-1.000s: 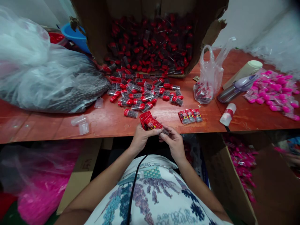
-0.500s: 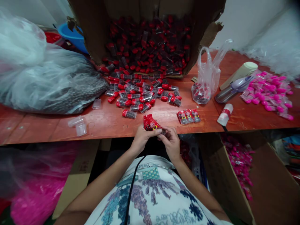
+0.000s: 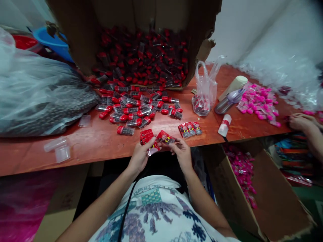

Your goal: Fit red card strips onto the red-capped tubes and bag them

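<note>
My left hand (image 3: 139, 155) is closed on a small stack of red printed labels (image 3: 147, 135) with yellow and dark marks, just over the table's front edge. My right hand (image 3: 182, 152) pinches a single label (image 3: 165, 137) of the same print, held apart from the stack. Right of my hands, a row of these labels (image 3: 190, 129) lies on the table. Beyond them is a heap of clear tubes with red caps (image 3: 135, 111), filled with dark beads. One tube (image 3: 125, 130) lies nearest my left hand.
A cardboard box (image 3: 202, 40) on its side spills more tubes. At left is a clear bag of dark beads (image 3: 47, 97); at right are a knotted plastic bag (image 3: 205, 89), a white roll (image 3: 224, 125) and pink-capped pieces (image 3: 259, 101). Another person's hand (image 3: 301, 122) shows at far right.
My hands have drawn apart, and the right one now holds a label away from the left's stack. The view has turned right, bringing another person's hand into sight.
</note>
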### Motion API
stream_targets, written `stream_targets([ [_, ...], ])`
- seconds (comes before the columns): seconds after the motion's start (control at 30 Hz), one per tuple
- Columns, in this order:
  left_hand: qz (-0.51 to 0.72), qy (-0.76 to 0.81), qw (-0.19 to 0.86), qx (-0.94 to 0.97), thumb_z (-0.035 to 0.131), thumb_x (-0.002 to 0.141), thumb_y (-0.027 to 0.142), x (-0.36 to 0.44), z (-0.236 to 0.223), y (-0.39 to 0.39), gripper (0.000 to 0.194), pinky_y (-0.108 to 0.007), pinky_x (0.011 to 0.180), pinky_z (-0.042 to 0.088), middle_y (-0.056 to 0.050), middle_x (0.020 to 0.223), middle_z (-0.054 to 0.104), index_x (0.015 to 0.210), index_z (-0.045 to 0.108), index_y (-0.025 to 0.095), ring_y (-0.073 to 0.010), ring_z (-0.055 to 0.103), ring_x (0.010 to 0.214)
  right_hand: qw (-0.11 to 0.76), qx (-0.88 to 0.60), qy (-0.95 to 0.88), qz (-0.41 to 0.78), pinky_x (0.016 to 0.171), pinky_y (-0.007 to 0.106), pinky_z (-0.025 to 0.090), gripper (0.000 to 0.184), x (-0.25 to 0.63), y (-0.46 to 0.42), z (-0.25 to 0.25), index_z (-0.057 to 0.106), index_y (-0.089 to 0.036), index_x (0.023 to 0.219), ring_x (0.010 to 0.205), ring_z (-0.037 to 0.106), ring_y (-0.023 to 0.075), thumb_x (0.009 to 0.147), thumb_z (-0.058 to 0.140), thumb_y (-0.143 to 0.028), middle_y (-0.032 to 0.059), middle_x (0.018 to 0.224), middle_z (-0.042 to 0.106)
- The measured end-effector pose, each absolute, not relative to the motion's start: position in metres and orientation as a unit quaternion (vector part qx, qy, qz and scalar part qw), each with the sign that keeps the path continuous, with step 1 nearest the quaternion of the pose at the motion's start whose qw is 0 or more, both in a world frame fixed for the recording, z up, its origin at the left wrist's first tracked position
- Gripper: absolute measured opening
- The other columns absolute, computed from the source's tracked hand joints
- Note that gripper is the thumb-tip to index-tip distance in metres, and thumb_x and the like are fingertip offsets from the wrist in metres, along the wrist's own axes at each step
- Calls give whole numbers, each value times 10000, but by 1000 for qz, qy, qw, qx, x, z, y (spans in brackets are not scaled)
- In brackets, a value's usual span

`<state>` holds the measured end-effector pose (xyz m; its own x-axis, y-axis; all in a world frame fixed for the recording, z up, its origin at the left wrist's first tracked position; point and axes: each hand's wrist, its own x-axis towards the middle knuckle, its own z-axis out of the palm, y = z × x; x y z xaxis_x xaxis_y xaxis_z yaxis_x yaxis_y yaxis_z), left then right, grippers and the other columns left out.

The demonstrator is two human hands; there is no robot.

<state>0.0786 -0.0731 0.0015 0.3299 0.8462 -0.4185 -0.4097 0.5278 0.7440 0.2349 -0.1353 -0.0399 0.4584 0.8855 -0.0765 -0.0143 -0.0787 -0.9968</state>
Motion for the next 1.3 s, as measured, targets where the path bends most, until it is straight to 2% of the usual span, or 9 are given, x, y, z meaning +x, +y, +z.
stream_targets([
  [0.17,413,421,779,216,705,707,224,80,0,-69,322,-345,720,553,-123,918,729,1010,663,123,-222,687,810,551,-722,-402,118,799,323,488,368,263,-133,-34,645,-219,1107,842,563,154,763,646,-349,65,1080,518],
  [0.27,418,403,783,224,734,691,230,85,-2,-72,332,-300,717,542,-106,904,732,1001,673,129,-199,678,808,540,-672,-469,193,740,292,493,300,239,-129,-27,646,-223,1070,752,561,141,787,631,-322,46,988,570],
  [0.4,423,396,776,250,759,675,254,87,-5,-75,271,-222,627,516,-57,791,722,906,699,125,-127,646,648,529,-610,-501,311,645,247,503,302,204,-119,-23,595,-231,1109,684,589,133,810,599,-273,6,868,632],
  [0.57,436,408,755,271,807,590,205,80,-4,-72,247,-273,697,538,-58,773,724,798,707,117,-157,666,675,445,-619,-603,236,704,262,496,331,208,-106,-21,556,-250,1201,767,648,161,877,488,-226,11,869,686],
  [0.77,482,440,726,215,829,522,157,75,2,-62,267,-296,615,568,-39,706,714,742,687,109,-173,666,619,374,-601,-695,126,809,288,480,293,244,-74,-10,593,-257,1170,919,629,184,911,457,-240,47,1011,687],
  [0.9,485,459,726,163,806,547,105,69,3,-56,208,-269,519,565,-36,671,701,706,671,98,-159,650,569,293,-720,-629,3,886,377,431,309,289,-37,-11,609,-166,1152,1009,550,253,863,502,-174,137,1097,622],
  [1.0,483,460,736,117,759,609,67,65,2,-53,149,-286,523,578,-47,691,705,728,674,92,-162,655,579,228,-746,-626,-1,894,413,410,385,313,-19,-17,585,-137,1199,1005,533,279,818,532,-133,164,1102,618],
  [1.13,480,446,752,72,699,682,42,61,1,-49,97,-308,578,595,-62,722,711,763,673,89,-165,670,615,312,-718,-619,61,882,411,417,346,303,-29,-13,604,-165,1184,965,557,262,857,502,-213,136,1081,645],
  [1.3,503,420,754,37,665,718,31,57,-2,-44,87,-312,623,598,-60,739,711,763,658,105,-167,680,650,522,-603,-497,341,745,311,487,407,240,-86,0,570,-220,1206,809,606,177,820,588,-351,45,968,668],
])
